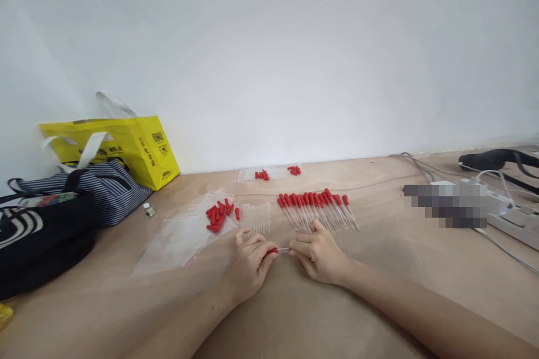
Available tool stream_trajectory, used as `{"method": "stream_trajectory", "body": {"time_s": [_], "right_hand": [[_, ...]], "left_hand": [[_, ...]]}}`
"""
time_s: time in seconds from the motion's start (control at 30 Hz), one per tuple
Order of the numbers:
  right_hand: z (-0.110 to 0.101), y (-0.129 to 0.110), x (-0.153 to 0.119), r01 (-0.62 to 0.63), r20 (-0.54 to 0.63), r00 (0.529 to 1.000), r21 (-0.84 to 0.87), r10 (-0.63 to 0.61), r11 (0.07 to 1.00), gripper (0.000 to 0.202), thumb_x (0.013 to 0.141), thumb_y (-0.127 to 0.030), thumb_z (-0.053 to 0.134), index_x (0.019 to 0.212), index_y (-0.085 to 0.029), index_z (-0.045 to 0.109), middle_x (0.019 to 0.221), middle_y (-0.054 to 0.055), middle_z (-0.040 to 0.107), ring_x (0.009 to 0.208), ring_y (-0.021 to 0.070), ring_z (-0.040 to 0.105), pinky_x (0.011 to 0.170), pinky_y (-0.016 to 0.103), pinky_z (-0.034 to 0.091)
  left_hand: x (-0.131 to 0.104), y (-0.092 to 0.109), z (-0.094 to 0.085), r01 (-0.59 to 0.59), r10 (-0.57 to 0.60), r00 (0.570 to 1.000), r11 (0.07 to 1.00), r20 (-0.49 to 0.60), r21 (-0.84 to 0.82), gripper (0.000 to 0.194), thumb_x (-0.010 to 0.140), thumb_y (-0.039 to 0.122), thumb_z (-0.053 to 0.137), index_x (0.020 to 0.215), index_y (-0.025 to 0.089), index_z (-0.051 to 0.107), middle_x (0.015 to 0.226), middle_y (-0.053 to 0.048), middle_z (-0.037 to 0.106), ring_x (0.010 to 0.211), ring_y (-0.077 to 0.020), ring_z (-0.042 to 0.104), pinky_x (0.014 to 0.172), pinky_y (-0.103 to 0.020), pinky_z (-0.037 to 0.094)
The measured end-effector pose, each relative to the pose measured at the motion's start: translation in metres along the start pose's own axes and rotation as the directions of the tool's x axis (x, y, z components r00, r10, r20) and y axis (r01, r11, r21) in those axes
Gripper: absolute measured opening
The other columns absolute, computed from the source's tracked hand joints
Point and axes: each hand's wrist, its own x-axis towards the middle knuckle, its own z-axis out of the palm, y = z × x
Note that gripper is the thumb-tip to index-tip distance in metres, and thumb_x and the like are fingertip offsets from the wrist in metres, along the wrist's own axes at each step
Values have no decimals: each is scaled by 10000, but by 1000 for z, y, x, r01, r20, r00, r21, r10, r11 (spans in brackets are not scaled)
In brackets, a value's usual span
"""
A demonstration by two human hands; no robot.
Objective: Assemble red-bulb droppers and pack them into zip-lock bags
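My left hand (251, 263) pinches a red rubber bulb (273, 251), whose end shows between thumb and fingers. From the bulb a clear glass dropper tube (283, 250) runs across to my right hand (316, 252), which is closed on its other end. Whether the tube is fully inside the bulb is hidden by the fingers. Just beyond my left hand lies a row of bare clear tubes (256, 217). Left of them, loose red bulbs (218, 216) are heaped on a clear plastic bag (177, 241). Beyond my right hand, droppers with red bulbs (314, 200) lie side by side.
Near the wall rests another clear bag (278, 173) with red bulbs on it. A yellow bag (151, 148), a striped bag (122, 190) and a black bag (46, 247) stand at left, near a small bottle (149, 210). A power strip (516, 219) and cables are at right.
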Motion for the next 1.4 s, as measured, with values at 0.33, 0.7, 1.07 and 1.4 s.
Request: {"method": "stream_trajectory", "body": {"time_s": [0.33,0.7,1.07,1.4], "right_hand": [[6,-2,0,-30,26,999,34,29,999,185,815,-172,391,744,-168,562,636,-3,584,565,97,443,618,272,167],[10,-3,1,-45,43,998,102,41,994,211,835,-170,365,712,-169,537,647,-3,591,592,102,478,615,262,190],[-1,-2,4,-65,115,992,149,48,987,226,876,-182,306,880,-180,532,752,17,585,660,118,494,643,251,259],[-1,25,15,-438,-65,896,28,439,899,238,819,-142,368,830,-155,605,760,61,554,719,152,509,638,247,329]], "left_hand": [[2,2,-1,-30,28,997,999,65,36,179,837,181,375,746,193,529,668,33,617,690,-139,547,867,-399,186],[2,2,-1,-34,33,998,999,62,22,157,833,191,398,734,193,519,651,40,611,708,-144,540,870,-417,161],[6,5,-3,21,-19,998,999,-55,41,140,826,208,446,746,213,562,664,48,631,699,-142,548,873,-411,171],[3,-26,-7,334,-251,930,881,-269,334,301,758,353,530,1030,225,528,965,-73,611,931,-257,498,862,-462,200]]}}
